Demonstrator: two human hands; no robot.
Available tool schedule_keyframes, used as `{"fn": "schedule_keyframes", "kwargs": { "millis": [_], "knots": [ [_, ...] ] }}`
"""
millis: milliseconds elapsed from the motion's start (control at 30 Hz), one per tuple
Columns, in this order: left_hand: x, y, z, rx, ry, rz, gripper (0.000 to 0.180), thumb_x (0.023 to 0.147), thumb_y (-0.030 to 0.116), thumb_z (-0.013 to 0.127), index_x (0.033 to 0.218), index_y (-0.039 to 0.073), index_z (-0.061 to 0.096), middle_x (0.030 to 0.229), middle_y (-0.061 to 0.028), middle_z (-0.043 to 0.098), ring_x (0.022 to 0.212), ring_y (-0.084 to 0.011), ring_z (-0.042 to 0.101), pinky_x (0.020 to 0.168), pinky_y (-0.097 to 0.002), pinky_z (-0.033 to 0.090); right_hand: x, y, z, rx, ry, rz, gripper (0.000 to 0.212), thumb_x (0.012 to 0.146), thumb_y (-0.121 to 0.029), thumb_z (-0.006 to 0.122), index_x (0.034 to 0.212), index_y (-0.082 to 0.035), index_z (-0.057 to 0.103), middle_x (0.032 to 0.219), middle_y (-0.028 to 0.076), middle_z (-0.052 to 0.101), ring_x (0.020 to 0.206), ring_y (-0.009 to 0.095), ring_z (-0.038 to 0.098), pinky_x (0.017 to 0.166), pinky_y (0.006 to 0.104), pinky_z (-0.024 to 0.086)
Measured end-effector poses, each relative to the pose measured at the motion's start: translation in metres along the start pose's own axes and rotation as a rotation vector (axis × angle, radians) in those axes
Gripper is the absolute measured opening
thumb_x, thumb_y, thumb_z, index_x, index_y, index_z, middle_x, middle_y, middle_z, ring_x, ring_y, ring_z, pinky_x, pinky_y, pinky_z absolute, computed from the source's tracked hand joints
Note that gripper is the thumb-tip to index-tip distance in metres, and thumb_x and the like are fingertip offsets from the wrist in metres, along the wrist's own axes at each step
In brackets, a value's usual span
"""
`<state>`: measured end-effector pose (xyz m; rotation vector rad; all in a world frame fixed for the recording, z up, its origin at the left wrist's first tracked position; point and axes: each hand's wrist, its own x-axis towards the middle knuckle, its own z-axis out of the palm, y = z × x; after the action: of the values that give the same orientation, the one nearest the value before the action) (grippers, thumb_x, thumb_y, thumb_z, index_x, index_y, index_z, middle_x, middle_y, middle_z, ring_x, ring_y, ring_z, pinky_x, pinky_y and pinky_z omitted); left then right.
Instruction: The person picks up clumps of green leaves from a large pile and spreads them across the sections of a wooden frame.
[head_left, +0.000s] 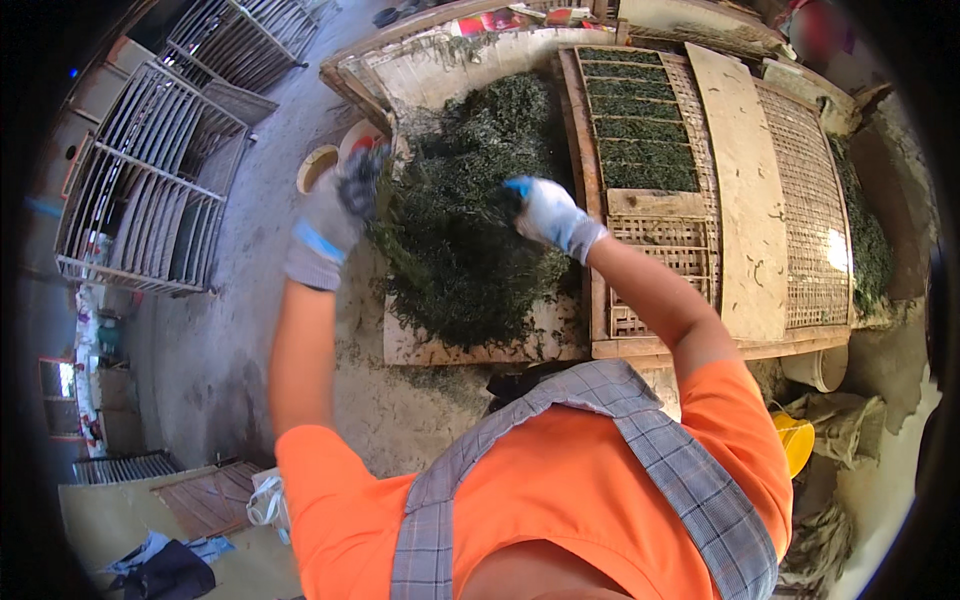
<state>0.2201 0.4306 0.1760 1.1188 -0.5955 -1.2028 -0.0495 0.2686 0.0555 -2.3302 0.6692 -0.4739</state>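
A heap of dark green, shredded plant material (480, 270) lies in front of me on a pale board (405, 330). My left hand (340, 205), in a grey glove with dark fingers and a blue band, is at the heap's left edge. Motion smears its fingers, so their grip does not show. Over the right part of the heap is my right hand (550, 215), in a whitish glove with blue fingertips. Its fingers curl inward, and what they hold, if anything, is hidden. Right of the heap, a wooden frame (655, 205) has rows of the green material between its slats.
A bare plank (745, 190) lies across woven lattice panels (805, 200) at the right. Slatted metal racks (150, 170) stand at the left. Round containers (318, 168) sit by the heap's left side. A yellow bucket (793, 443) is near my right elbow.
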Motion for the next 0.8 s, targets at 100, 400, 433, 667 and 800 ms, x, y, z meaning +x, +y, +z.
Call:
{"fn": "schedule_keyframes", "kwargs": {
  "millis": [100,400,433,667,800],
  "knots": [
    [-0.003,-0.028,0.021,-0.115,0.046,0.047,0.022,0.096,0.024,0.054,0.104,0.007,0.066,0.090,-0.0015,0.067,0.058,-0.0045,0.049,0.049,-0.0205,0.037,0.020,-0.080,-0.075,-0.102,0.031,-0.067,0.047,0.070,-0.006,0.066,0.117,-0.008,0.066,0.080,0.016,0.071,0.074,0.030,0.069,0.071,0.0390,0.058],
    [0.034,-0.119,0.053,0.101,0.065,-0.115,0.031,0.102,0.019,0.045,0.127,0.005,0.055,0.118,-0.0088,0.063,0.108,-0.0171,0.058,0.095,-0.0303,0.048,0.116,-0.099,-0.092,-0.319,0.048,-0.030,0.021,0.076,-0.019,0.065,0.093,-0.009,0.071,0.086,0.019,0.070,0.080,0.036,0.069,0.069,0.0418,0.056],
    [0.043,-0.128,0.031,0.247,-0.031,0.102,0.033,0.102,0.019,0.044,0.130,0.005,0.054,0.120,-0.0088,0.062,0.110,-0.0172,0.058,0.096,-0.0308,0.048,0.119,-0.092,-0.083,-0.435,-0.230,0.032,0.023,0.075,-0.020,0.066,0.094,-0.008,0.071,0.088,0.020,0.070,0.084,0.036,0.069,0.072,0.0429,0.056],
    [0.051,-0.079,0.044,-0.282,-0.154,-0.044,0.034,0.103,0.019,0.042,0.129,0.002,0.054,0.118,-0.0117,0.064,0.107,-0.0234,0.061,0.100,-0.0352,0.048,0.008,-0.048,0.027,-0.419,0.237,-0.427,0.070,0.080,-0.031,0.068,0.144,-0.016,0.044,0.152,0.018,0.036,0.138,0.043,0.034,0.113,0.0551,0.028],
    [0.042,-0.052,0.073,-0.141,0.030,0.027,0.029,0.102,0.022,0.046,0.122,0.005,0.057,0.100,-0.0088,0.067,0.094,-0.0210,0.064,0.089,-0.0332,0.053,-0.039,0.014,0.080,-0.535,-0.380,-0.053,0.090,0.075,-0.038,0.076,0.150,-0.011,0.035,0.156,0.017,0.030,0.145,0.042,0.022,0.117,0.0576,0.018]
  ]
}}
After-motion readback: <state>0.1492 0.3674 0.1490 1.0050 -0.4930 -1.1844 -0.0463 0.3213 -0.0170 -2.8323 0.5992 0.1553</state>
